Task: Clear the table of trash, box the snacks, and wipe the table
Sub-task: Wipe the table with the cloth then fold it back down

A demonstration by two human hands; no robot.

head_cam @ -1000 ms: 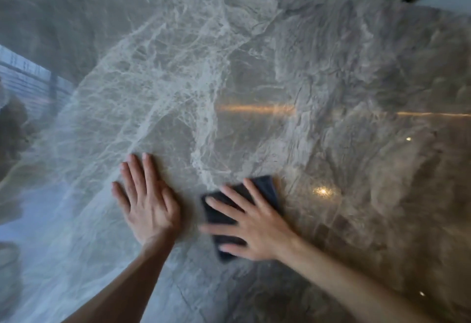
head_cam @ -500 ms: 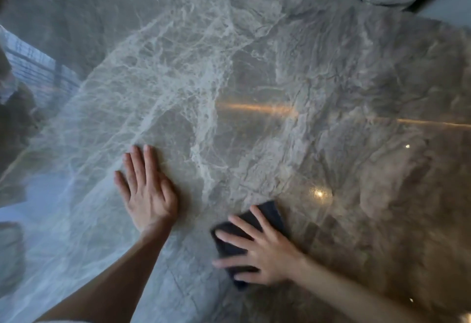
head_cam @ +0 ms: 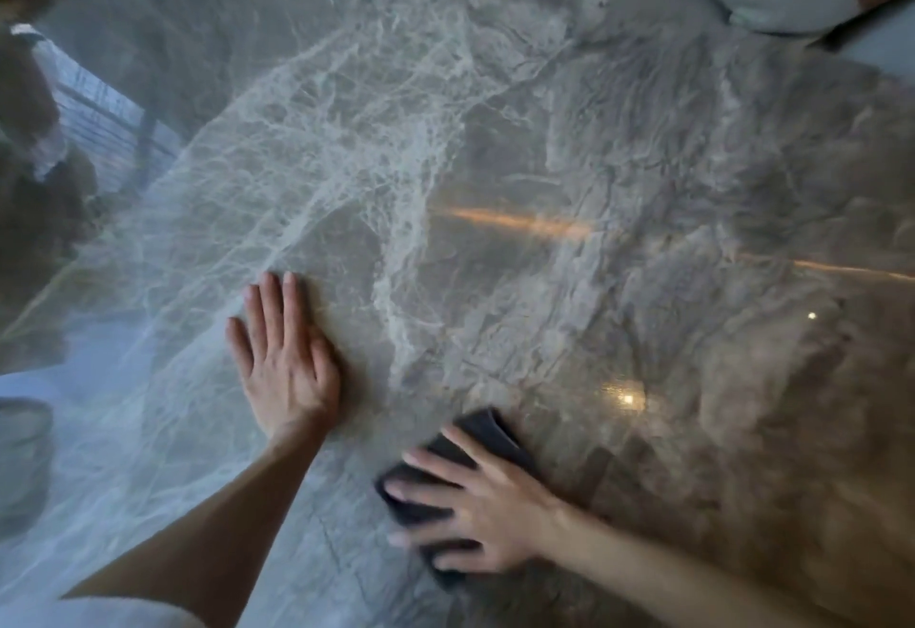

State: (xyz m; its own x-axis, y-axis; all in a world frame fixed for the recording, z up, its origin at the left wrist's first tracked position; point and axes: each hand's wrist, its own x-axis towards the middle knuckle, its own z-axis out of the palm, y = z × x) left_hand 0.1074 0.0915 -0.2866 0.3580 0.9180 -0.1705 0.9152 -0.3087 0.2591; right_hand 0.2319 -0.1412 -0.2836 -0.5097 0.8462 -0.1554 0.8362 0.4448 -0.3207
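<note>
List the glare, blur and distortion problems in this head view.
Head view: the polished marble table mirrors ceiling lights as an orange streak and bright dots; the right hand, pressed flat on the dark cloth, shows motion-blurred fingers; the left hand, flat on the stone, is sharper; a window reflection washes the left side bluish; the wide lens bends the edges.

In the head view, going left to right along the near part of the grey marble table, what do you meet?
Left hand flat on the grey veined marble table → dark folded cloth → right hand pressed on that cloth → small bright light reflection on the marble.
</note>
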